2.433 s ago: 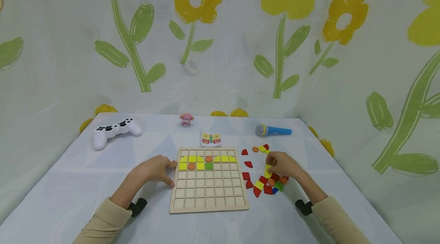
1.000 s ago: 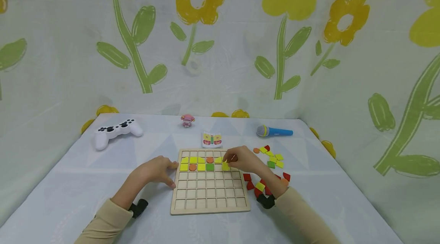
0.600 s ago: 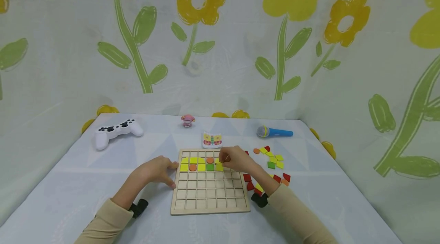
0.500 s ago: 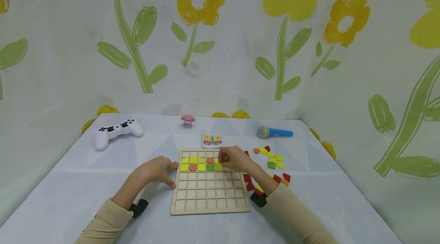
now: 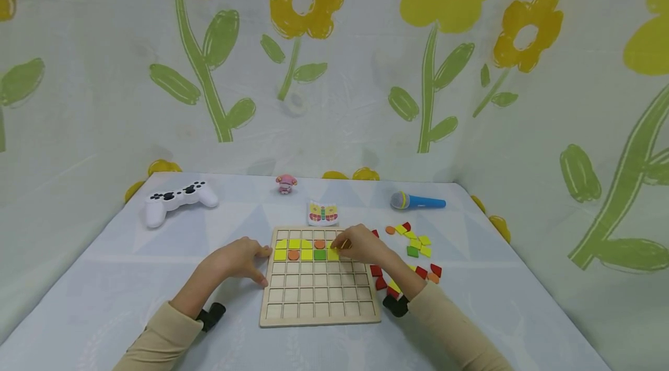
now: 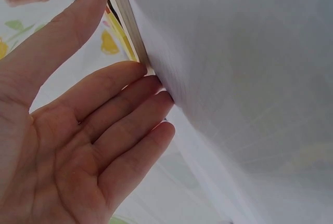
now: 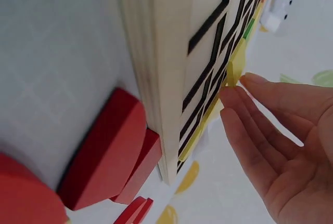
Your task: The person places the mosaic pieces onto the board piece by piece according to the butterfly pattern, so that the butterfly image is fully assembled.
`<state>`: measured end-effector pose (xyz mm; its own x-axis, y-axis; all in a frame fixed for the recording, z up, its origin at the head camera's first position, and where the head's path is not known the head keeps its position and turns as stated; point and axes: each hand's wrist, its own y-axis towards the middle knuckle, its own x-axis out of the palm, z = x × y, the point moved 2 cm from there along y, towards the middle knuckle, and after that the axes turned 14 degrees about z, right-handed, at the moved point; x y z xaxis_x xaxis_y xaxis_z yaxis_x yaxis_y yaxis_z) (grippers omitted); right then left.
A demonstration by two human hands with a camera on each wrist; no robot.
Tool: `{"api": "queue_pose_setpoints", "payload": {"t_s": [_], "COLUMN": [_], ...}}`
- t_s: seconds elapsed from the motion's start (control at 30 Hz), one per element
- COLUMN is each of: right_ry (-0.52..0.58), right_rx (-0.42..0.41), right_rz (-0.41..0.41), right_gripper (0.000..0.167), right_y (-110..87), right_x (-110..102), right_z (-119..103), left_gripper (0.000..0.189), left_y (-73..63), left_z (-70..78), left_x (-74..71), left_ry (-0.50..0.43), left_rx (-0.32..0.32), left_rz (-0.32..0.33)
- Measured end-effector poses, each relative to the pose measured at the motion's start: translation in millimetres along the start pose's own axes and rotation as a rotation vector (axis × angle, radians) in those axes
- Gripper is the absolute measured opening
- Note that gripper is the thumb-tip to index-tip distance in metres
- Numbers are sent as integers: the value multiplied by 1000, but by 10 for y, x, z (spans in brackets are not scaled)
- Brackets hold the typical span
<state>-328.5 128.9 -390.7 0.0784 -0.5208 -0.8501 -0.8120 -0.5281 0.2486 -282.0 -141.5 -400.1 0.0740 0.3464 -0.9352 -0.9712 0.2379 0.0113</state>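
A wooden grid board (image 5: 320,295) lies on the table. Its second and third rows carry yellow tiles (image 5: 295,243), two orange discs (image 5: 294,255) and a green square tile (image 5: 320,255). My right hand (image 5: 360,243) pinches the edge of a yellow tile (image 7: 237,64) with thumb and fingertips, just right of the green one. In the right wrist view this tile looks slightly raised from the board. My left hand (image 5: 240,260) touches the board's left edge, its fingers (image 6: 132,122) extended and thumb spread apart. The right hand covers part of the rows.
Loose red, yellow, orange and green pieces (image 5: 413,251) lie right of the board, partly behind the right forearm. Behind it stand a butterfly picture card (image 5: 323,214) and a pink figurine (image 5: 286,183). A white game controller (image 5: 180,201) and a blue microphone (image 5: 418,201) lie farther out.
The right hand has come left from the loose pieces to the board, bringing a yellow tile beside the green one. Lately its fingers have shifted slightly. The left hand stays at the board's edge.
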Motion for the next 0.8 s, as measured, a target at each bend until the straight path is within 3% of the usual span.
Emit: {"api": "queue_pose_setpoints", "payload": {"t_s": [0.27,0.5,0.8], "right_ry": [30,-44,-112], "right_rx": [-17,21,161], "right_rz": [29,79,110], "right_gripper": [19,20,20], "right_y": [-51,-82,-91], "right_x": [-131,-384,-582], "right_z": [137,384,810], "left_gripper": [73,73,72], "left_y": [1,-4,-18], "left_z": [-6,2,5], "left_x": [7,-3,-10], "left_ry": [3,1,12], "left_rx": [2,0,20], "left_rz": [-2,0,1]}}
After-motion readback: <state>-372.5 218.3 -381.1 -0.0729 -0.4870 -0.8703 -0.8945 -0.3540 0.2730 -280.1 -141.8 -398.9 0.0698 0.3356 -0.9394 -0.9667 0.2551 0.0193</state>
